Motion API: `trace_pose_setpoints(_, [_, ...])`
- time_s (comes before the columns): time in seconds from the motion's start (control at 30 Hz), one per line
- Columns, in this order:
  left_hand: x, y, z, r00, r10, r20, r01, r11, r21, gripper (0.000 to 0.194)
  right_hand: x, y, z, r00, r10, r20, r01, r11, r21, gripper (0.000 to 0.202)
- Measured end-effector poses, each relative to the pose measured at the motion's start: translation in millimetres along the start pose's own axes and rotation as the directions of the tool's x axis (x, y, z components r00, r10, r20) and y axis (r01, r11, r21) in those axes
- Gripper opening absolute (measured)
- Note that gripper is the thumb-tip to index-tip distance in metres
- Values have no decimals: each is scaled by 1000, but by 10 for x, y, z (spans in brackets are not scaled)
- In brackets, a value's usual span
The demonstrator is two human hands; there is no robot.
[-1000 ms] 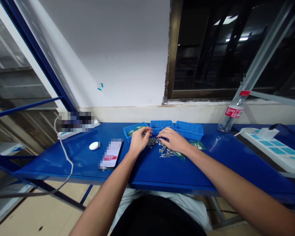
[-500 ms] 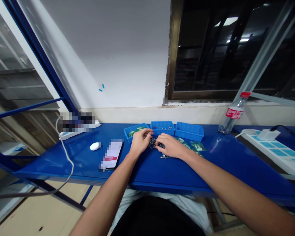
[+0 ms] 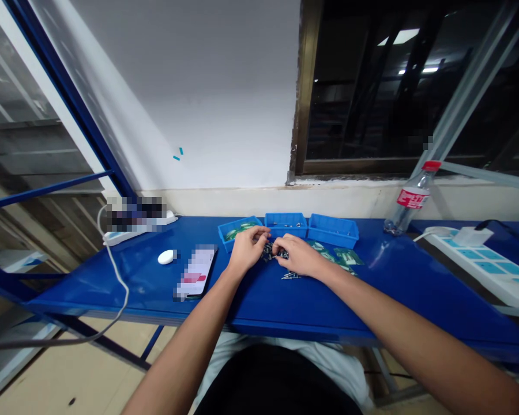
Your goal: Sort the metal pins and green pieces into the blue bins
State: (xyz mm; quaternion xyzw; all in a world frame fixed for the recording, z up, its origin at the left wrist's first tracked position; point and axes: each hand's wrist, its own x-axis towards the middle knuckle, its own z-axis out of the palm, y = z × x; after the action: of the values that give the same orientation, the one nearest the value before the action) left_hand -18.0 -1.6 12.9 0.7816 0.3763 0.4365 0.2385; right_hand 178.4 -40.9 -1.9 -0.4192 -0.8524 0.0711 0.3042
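Note:
A pile of small dark and silvery metal pieces, like screws (image 3: 267,252), lies on the blue table between my hands. My left hand (image 3: 249,248) is at the pile's left side with fingers curled and tips together; what they hold, if anything, is too small to make out. On the right, my right hand (image 3: 297,255) bends over the pile, its fingertips down among the pieces and partly hidden. A few thin silvery pieces (image 3: 290,276) lie just below it. Behind the hands stand a left blue bin (image 3: 225,236) with green-marked packets, a middle blue bin (image 3: 286,232) and a right blue bin (image 3: 333,236), both with a few small pieces.
Green-marked clear packets (image 3: 348,257) lie right of my right hand. A phone (image 3: 201,268) and a white oval object (image 3: 166,257) are at left. A plastic bottle (image 3: 412,199) stands at the back right, near a white power strip (image 3: 493,265). A cable hangs over the left edge.
Hardly anything differs. My right hand's fingers have shifted slightly at the pile, and my left hand stays almost where it was.

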Motion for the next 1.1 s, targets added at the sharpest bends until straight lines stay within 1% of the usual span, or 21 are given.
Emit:
trace_pose_setpoints(0.17, [2,0,1,1000,-2,2,2,1000,-11,22,-2,-5,-4,999,-34,4,34,999,-9,14])
trace_pose_setpoints(0.23, [2,-2,3,1000,0,-3,0,1000,-12,22,5,-14,-20,999,-41,-12,41,999,-8,17])
trace_pose_setpoints(0.27, [1,0,4,1000,0,-7,0,1000,-9,22,11,-19,-33,999,-32,-38,32,999,-8,19])
trace_pose_setpoints(0.33, [-3,12,8,1000,3,-7,-3,1000,3,22,24,-33,-71,991,3,-132,-3,1000,5,25])
trace_pose_setpoints(0.43, [-13,46,20,999,26,30,-27,999,21,23,39,-51,-138,959,55,-278,-35,996,77,30])
trace_pose_setpoints(0.53, [-24,88,38,993,69,93,-71,997,18,23,41,-54,-178,934,89,-346,-24,982,190,30])
trace_pose_setpoints(0.6, [-33,109,49,987,75,140,-75,997,-6,26,41,-46,-180,922,115,-369,-23,969,245,24])
trace_pose_setpoints(0.7, [-46,127,58,977,69,202,-63,997,-40,34,38,-30,-155,909,165,-384,-55,958,283,12])
trace_pose_setpoints(0.77, [-53,131,57,972,78,221,-70,996,-47,33,33,-26,-136,910,201,-362,-84,946,314,9])
trace_pose_setpoints(0.87, [-52,124,49,972,84,218,-76,996,-47,25,22,-33,-116,914,256,-314,-136,924,357,10])
trace_pose_setpoints(0.93, [-43,105,47,978,74,196,-65,997,-49,27,19,-38,-109,907,289,-308,-170,918,359,11])
trace_pose_setpoints(1.0, [-33,76,51,985,58,165,-50,997,-52,30,21,-39,-103,903,291,-315,-179,923,339,10])
trace_pose_setpoints(1.1, [-26,36,62,987,40,158,-29,997,-70,35,25,-43,-103,915,225,-336,-132,952,278,7])
